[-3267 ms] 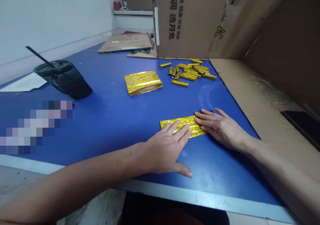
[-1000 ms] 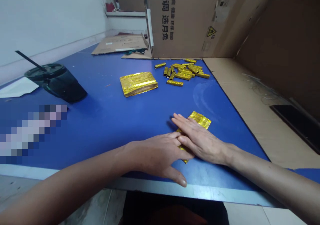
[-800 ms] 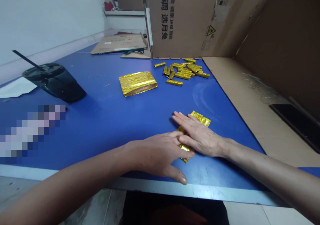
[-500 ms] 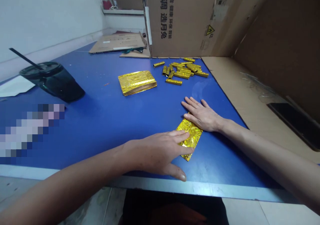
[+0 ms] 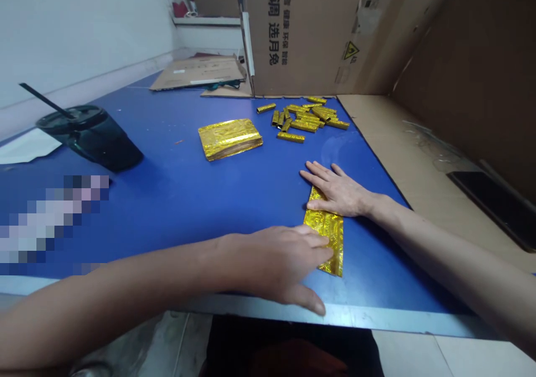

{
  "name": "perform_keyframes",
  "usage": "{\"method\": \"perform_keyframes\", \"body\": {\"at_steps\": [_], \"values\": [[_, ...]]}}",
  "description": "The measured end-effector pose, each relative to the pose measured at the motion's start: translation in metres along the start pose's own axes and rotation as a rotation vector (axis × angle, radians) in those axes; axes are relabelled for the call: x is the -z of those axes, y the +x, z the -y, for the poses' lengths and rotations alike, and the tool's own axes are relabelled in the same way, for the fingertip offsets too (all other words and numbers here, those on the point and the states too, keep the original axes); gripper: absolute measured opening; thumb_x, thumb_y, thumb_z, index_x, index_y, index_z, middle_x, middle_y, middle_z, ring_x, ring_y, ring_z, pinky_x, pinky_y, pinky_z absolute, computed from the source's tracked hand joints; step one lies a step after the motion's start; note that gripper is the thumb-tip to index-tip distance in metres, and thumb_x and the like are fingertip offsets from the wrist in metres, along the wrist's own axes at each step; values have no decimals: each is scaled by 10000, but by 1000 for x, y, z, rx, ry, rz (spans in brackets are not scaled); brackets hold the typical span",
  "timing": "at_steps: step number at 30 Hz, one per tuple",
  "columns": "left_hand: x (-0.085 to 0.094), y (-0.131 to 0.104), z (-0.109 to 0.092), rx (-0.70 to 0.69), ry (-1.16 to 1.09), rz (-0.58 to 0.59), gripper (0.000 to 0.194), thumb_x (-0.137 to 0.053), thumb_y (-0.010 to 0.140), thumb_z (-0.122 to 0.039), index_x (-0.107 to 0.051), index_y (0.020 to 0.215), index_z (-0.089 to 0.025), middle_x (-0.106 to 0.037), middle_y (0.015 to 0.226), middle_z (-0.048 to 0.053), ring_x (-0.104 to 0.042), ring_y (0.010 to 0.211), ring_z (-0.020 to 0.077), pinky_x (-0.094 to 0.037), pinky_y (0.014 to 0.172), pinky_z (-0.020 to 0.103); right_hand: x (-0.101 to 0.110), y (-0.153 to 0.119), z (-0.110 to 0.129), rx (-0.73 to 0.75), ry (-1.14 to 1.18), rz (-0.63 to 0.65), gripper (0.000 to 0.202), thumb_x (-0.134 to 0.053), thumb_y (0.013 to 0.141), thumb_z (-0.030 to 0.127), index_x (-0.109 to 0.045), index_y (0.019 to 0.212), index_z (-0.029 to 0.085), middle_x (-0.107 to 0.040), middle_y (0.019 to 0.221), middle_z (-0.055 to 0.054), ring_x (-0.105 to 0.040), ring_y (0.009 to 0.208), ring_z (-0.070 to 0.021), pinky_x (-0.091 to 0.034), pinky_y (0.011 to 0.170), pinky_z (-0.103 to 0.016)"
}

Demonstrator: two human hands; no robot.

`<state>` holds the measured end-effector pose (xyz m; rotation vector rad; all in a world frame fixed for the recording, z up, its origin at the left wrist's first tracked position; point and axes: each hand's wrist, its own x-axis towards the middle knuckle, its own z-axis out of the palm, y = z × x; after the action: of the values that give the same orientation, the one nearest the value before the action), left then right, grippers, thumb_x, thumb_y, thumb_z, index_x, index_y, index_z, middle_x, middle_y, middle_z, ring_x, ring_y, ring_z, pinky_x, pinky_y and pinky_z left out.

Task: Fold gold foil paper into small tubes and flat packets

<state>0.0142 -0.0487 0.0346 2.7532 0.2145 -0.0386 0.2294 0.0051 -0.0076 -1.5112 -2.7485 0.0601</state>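
Observation:
A shiny gold foil sheet [image 5: 324, 220] lies flat on the blue table near its front edge. My right hand [image 5: 337, 191] rests palm down on the sheet's far end, fingers spread. On the near part of the sheet lie the outstretched fingers of my left hand [image 5: 288, 259], its thumb apart over the table. Both hands are open and partly cover the sheet. Farther back sits a stack of gold foil sheets [image 5: 230, 137]. Several small gold folded tubes [image 5: 307, 121] are heaped beyond my right hand.
A dark tumbler with a straw [image 5: 90, 137] stands at the left on the blue table [image 5: 167, 209]. Large cardboard [image 5: 310, 36] walls off the back and right. A black phone-like slab [image 5: 494, 206] lies at the right; flat cardboard pieces [image 5: 199, 72] lie at the back left.
The gold sheet has turned, its near end swinging to the right. My left hand has moved right with it, while my right hand has shifted slightly left.

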Motion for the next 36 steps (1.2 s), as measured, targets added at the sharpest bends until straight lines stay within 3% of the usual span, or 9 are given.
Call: {"method": "perform_keyframes", "body": {"at_steps": [4,7,10,14,22,27,36], "values": [[1,13,10,41,82,-32,290,-508,817,-259,-548,1070,-124,-608,969,81,-548,939,192,-437,792,282,-1,0,0,34,-5,-3,858,-296,734,703,-196,1378,145,-118,1436,-179,-111,1311,-308,-130,996,-582],[-9,18,18,-4,262,-107,286,-442,815,-128,-539,1085,-126,-586,954,94,-522,961,222,-455,700,282,-2,0,-1,35,-10,-7,854,-298,735,700,-194,1379,149,-119,1437,-177,-113,1311,-306,-131,998,-577],[-20,18,24,-27,362,-175,286,-390,839,-145,-552,1074,-132,-571,976,113,-482,1020,263,-455,713,324,-1,-1,-1,25,-11,-11,848,-293,743,692,-183,1382,145,-133,1436,-177,-115,1312,-300,-131,1002,-570],[-27,14,26,-38,347,-217,307,-346,866,-167,-527,1110,-122,-557,1063,115,-490,1029,242,-425,830,352,0,-1,0,24,0,-12,872,-305,730,704,-155,1388,152,-133,1438,-169,-110,1313,-300,-123,1005,-569],[-25,12,24,-1,337,-197,306,-350,863,-149,-520,1116,-119,-578,1056,100,-525,992,224,-428,846,337,1,-1,1,17,14,-2,900,-307,711,722,-155,1387,148,-123,1437,-171,-106,1314,-300,-122,1008,-568],[-26,12,23,-27,337,-221,365,-280,887,-159,-435,1213,-107,-559,1102,117,-492,1057,223,-410,863,356,2,-1,2,-8,-2,15,862,-273,738,705,-183,1382,138,-127,1440,-161,-109,1315,-288,-122,1021,-545],[-27,12,23,-28,395,-206,318,-308,870,-132,-517,1107,-93,-562,1127,133,-495,1081,230,-401,869,347,1,-3,2,-81,-24,-15,736,-195,810,633,-207,1376,162,-187,1438,-127,-165,1307,-279,-174,1002,-553]]}}
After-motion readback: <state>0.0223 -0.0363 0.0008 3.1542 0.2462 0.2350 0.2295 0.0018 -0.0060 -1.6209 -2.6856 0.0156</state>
